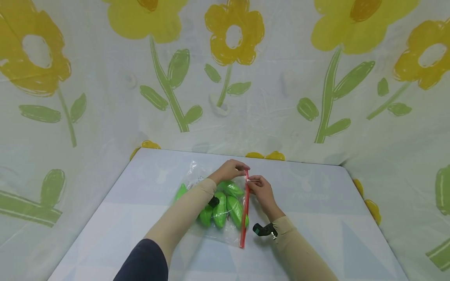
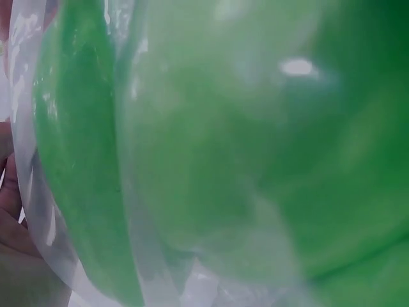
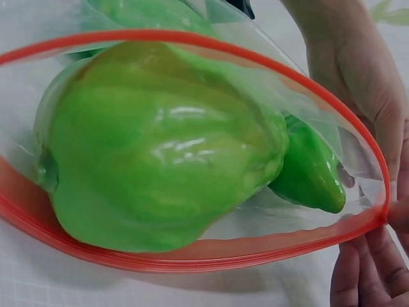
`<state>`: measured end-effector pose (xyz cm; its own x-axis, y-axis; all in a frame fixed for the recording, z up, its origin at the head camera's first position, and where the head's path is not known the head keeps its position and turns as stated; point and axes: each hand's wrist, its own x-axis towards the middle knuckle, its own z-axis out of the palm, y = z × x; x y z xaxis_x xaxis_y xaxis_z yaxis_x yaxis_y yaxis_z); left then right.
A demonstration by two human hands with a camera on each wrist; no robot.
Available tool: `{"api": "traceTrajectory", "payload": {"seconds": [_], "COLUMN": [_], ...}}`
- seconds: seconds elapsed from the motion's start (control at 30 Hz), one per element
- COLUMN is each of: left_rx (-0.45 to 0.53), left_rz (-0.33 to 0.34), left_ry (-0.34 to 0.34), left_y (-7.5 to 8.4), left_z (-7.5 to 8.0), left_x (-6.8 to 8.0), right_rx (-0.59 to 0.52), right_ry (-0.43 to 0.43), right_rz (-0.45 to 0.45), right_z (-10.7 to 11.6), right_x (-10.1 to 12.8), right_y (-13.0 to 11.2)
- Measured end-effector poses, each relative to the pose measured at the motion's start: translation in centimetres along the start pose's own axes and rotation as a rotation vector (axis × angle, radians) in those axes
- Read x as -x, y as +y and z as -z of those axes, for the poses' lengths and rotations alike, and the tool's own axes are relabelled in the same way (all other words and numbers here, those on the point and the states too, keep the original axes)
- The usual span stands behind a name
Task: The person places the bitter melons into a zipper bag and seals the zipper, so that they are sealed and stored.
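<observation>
A clear zip bag (image 1: 218,235) with a red zip strip (image 1: 243,234) lies on the table, holding several glossy green fruits (image 1: 220,210), one of them papaya-shaped (image 3: 163,147). My left hand (image 1: 230,170) reaches over the bag and grips the far end of the strip. Close by, my right hand (image 1: 261,192) pinches the strip from the right, a small white piece by its fingertips. The right wrist view shows the bag's mouth gaping between its red edges, which meet in a corner at the fingers. Green fruit behind clear film (image 2: 83,160) fills most of the left wrist view.
The pale table (image 1: 306,218) has faint blue triangles. A curtain (image 1: 274,97) with yellow flowers closes off the back and sides. Dark wrist cameras (image 1: 263,230) sit on both wrists, the left one close over the bag.
</observation>
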<state>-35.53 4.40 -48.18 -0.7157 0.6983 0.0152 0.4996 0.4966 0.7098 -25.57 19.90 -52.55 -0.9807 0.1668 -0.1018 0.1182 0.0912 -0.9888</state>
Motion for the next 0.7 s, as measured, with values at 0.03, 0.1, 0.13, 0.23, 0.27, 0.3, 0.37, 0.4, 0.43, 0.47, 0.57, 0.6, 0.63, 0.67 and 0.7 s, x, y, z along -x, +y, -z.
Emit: {"api": "traceTrajectory", "payload": {"seconds": [0.03, 0.1, 0.13, 0.23, 0.27, 0.3, 0.37, 0.4, 0.43, 0.47, 0.57, 0.6, 0.63, 0.67, 0.7], "left_rx": [0.006, 0.024, 0.031, 0.051, 0.053, 0.053, 0.052, 0.05, 0.05, 0.049, 0.052, 0.054, 0.053, 0.05, 0.05], "left_rz": [0.006, 0.017, 0.021, 0.034, 0.036, 0.036, 0.038, 0.039, 0.04, 0.042, 0.056, 0.059, 0.061, 0.063, 0.066], "left_ry": [0.003, 0.01, 0.014, 0.03, 0.036, 0.041, 0.049, 0.054, 0.057, 0.061, 0.07, 0.073, 0.076, 0.079, 0.081], "left_y": [0.01, -0.02, -0.01, 0.1, 0.13, 0.19, 0.27, 0.29, 0.3, 0.33, 0.38, 0.39, 0.38, 0.36, 0.34], "left_z": [-0.01, -0.05, -0.08, -0.1, -0.1, -0.1, -0.11, -0.13, -0.14, -0.14, -0.1, -0.07, -0.04, 0.0, 0.04], "left_x": [0.02, 0.02, 0.03, 0.12, 0.15, 0.19, 0.25, 0.26, 0.24, 0.23, 0.22, 0.23, 0.22, 0.22, 0.24], "right_rx": [0.0, 0.001, 0.001, 0.006, 0.008, 0.01, 0.016, 0.021, 0.026, 0.028, 0.038, 0.042, 0.043, 0.045, 0.051], "right_ry": [0.001, 0.002, 0.002, 0.004, 0.004, 0.005, 0.009, 0.01, 0.011, 0.012, 0.008, 0.005, 0.003, 0.001, -0.001], "right_rz": [0.006, 0.019, 0.025, 0.04, 0.043, 0.045, 0.045, 0.044, 0.044, 0.043, 0.041, 0.038, 0.037, 0.036, 0.035], "right_z": [0.0, -0.01, -0.02, -0.07, -0.09, -0.11, -0.14, -0.15, -0.16, -0.16, -0.17, -0.18, -0.19, -0.2, -0.2], "right_x": [-0.01, -0.01, -0.03, -0.07, -0.08, -0.09, -0.08, -0.07, -0.07, -0.06, 0.03, 0.09, 0.17, 0.25, 0.35], "right_y": [0.03, 0.03, 0.04, 0.01, -0.01, -0.02, -0.05, -0.08, -0.09, -0.12, -0.22, -0.23, -0.26, -0.27, -0.29]}}
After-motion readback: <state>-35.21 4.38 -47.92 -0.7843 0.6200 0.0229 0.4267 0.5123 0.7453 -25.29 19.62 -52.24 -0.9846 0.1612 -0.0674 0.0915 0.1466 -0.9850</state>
